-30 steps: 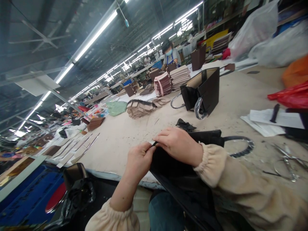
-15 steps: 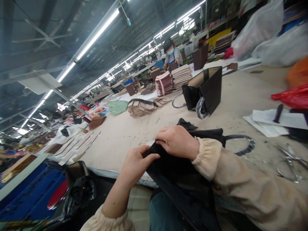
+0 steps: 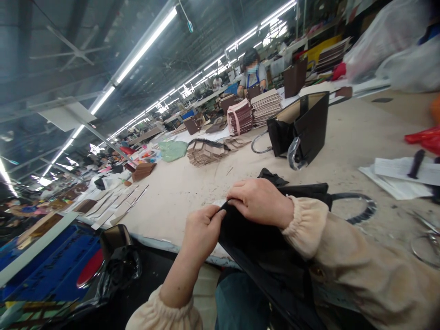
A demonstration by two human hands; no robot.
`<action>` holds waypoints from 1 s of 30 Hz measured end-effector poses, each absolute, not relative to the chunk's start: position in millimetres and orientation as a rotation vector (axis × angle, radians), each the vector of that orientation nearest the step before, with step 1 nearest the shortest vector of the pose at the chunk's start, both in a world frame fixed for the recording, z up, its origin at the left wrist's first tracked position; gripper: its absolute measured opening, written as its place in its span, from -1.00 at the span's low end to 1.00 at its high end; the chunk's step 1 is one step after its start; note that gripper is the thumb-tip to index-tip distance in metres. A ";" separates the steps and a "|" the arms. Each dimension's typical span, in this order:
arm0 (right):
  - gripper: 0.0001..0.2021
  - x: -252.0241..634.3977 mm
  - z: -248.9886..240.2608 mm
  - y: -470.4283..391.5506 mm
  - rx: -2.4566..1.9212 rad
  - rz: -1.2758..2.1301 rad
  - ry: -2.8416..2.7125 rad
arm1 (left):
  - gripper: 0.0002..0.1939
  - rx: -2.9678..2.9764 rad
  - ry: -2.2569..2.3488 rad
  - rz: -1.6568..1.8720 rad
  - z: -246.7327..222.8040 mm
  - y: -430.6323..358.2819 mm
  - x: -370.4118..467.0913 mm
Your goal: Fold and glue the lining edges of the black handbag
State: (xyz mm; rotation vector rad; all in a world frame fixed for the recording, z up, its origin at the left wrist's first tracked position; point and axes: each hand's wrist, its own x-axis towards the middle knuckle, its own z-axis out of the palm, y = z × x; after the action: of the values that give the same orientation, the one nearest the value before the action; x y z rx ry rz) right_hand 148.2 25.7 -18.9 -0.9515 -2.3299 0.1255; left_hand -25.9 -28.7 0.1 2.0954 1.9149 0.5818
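From afar I have the left hand [image 3: 202, 233] and right hand [image 3: 259, 201] close together, fingers clamped on the rim of the black bag [image 3: 264, 272], presumably to hold that fold even, its body slanting past the table [image 3: 168, 208] edge toward the lap [image 3: 240, 302].

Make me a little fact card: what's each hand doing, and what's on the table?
Left hand: pinching the edge of black material
Right hand: gripping the same material, close beside the left
Sleeves: cream, gathered cuffs
Table: standing dark bag, green plastic, scissors near the picture's right edge
Farther back: person with blue straps
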 end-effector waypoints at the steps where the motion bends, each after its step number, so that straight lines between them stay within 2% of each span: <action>1: -0.83 148.4 -19.2 25.8 -0.947 0.126 -2.331 | -0.71 2.083 1.896 0.595 -0.5 -28.3 -26.2; 11: -0.83 154.6 -16.3 29.7 -0.855 0.197 -2.364 | -0.76 1.888 1.802 0.727 -4.8 -25.5 -25.3; 16: -0.76 155.3 -11.7 30.1 -0.738 0.280 -2.399 | -0.75 1.911 1.789 0.751 -6.4 -25.2 -25.9; 21: -0.83 145.2 -13.4 28.4 -0.836 0.195 -2.401 | -0.77 1.939 1.775 0.740 -6.4 -25.3 -28.0; 30: -0.80 142.9 -17.8 24.1 -0.836 0.044 -2.404 | -0.81 1.759 1.714 0.703 -1.3 -30.2 -31.9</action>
State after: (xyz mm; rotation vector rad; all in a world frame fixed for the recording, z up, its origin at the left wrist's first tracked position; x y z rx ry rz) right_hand 142.9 24.1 -17.8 -0.8362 -2.4042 0.0436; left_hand -31.9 -30.2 -1.3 1.7592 1.7137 0.7033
